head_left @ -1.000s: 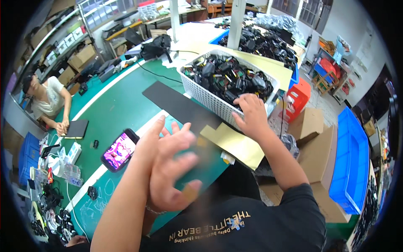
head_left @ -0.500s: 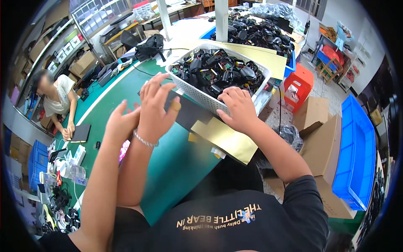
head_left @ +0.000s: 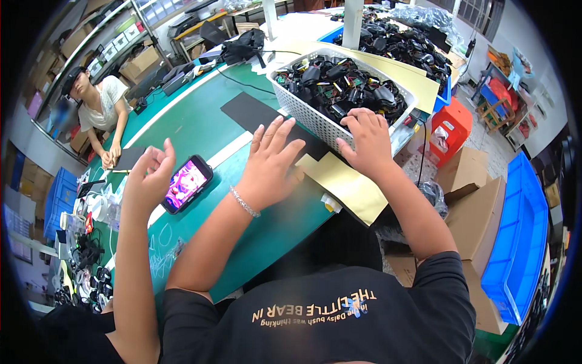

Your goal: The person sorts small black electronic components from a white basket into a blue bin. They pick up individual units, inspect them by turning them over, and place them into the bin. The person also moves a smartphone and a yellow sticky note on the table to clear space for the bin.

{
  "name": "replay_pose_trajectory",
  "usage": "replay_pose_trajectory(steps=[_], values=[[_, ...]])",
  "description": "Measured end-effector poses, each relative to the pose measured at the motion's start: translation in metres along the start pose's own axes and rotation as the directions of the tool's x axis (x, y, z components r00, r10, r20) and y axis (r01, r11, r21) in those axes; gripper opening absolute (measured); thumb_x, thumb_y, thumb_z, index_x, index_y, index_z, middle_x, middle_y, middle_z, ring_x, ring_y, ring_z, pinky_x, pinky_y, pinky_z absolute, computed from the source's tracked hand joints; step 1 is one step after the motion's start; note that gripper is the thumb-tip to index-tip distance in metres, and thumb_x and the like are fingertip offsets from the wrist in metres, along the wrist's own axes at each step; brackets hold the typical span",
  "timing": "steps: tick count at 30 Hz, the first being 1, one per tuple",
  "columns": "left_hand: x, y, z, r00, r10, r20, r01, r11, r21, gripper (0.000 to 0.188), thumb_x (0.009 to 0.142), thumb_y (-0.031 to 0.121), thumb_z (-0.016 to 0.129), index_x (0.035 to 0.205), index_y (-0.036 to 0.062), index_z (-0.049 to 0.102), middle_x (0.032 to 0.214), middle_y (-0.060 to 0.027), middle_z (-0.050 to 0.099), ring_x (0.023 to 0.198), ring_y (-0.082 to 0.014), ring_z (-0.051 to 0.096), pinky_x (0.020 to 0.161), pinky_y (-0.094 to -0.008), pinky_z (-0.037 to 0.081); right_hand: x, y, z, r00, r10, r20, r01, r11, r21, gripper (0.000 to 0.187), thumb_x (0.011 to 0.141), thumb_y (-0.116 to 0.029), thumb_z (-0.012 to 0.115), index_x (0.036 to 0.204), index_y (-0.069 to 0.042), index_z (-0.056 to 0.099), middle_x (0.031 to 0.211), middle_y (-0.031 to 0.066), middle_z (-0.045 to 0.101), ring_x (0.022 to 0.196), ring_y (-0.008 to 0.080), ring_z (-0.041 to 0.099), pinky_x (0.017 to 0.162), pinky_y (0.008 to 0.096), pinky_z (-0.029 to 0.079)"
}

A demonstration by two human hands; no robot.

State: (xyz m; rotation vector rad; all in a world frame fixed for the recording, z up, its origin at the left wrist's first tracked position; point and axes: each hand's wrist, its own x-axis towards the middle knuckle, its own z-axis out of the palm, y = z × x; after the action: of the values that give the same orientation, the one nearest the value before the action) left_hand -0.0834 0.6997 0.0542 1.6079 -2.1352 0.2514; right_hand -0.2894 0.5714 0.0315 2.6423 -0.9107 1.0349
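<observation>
In front of me stands a white perforated plastic basket (head_left: 312,124), full of small black electronic parts with wires and green circuit boards (head_left: 336,82). My right hand (head_left: 370,142) is at its near rim, bent fingers over the edge and thumb against the outer wall. My left hand (head_left: 270,164), with a silvery bracelet at the wrist, hovers over the green table (head_left: 242,218). Its fingers are spread, holding nothing. Between the hands and the basket lies a black strip (head_left: 251,112). A yellow sheet (head_left: 348,188) lies at the table's near edge.
Another person's arm reaches in at the left, its hand (head_left: 148,179) beside a lit phone (head_left: 188,184). Farther left sits a person (head_left: 103,106) in a white top. Cardboard boxes (head_left: 479,206) and a blue crate (head_left: 515,236) stand right; behind the basket is a heap of black parts (head_left: 394,51).
My left hand has moved right and down, apart from the other person's hand, which now shows separately at the left. The phone is uncovered. My right hand stays at the rim; the view has shifted.
</observation>
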Motion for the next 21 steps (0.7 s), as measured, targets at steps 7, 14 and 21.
replay_pose_trajectory(steps=[7,14,21], values=[[0.007,-0.009,-0.027,0.997,0.060,-0.055,-0.056,0.996,0.064,0.038,0.079,0.019,0.063,0.115,0.0100,0.056,0.144,-0.0152,0.033,0.136,-0.0345,0.026,0.110,-0.0495,0.018,0.001,0.000,0.003,1.000,-0.018,0.016,0.018,1.000,-0.025,0.038,0.069,-0.025,0.069,0.101,-0.008,0.057,0.111,0.0101,0.052,0.113,0.0270,0.045,0.096,0.0430,0.032],[0.001,-0.006,0.011,0.984,0.167,-0.062,-0.176,0.963,-0.205,0.038,0.077,0.013,0.066,0.114,0.0094,0.056,0.139,-0.0159,0.040,0.131,-0.0352,0.035,0.107,-0.0472,0.029,0.000,0.000,0.004,1.000,-0.012,-0.007,0.012,0.999,-0.039,0.038,0.070,-0.025,0.069,0.103,-0.009,0.056,0.116,0.0115,0.051,0.117,0.0286,0.044,0.097,0.0461,0.031],[-0.108,0.011,0.076,0.975,-0.100,0.197,0.198,0.793,-0.576,0.036,0.081,0.014,0.062,0.116,0.0068,0.054,0.140,-0.0164,0.040,0.134,-0.0356,0.030,0.109,-0.0468,0.025,-0.025,-0.022,-0.011,0.974,-0.159,-0.159,0.199,0.940,0.278,0.035,0.067,-0.015,0.070,0.099,-0.011,0.057,0.106,0.0088,0.056,0.107,0.0289,0.050,0.091,0.0429,0.034]])
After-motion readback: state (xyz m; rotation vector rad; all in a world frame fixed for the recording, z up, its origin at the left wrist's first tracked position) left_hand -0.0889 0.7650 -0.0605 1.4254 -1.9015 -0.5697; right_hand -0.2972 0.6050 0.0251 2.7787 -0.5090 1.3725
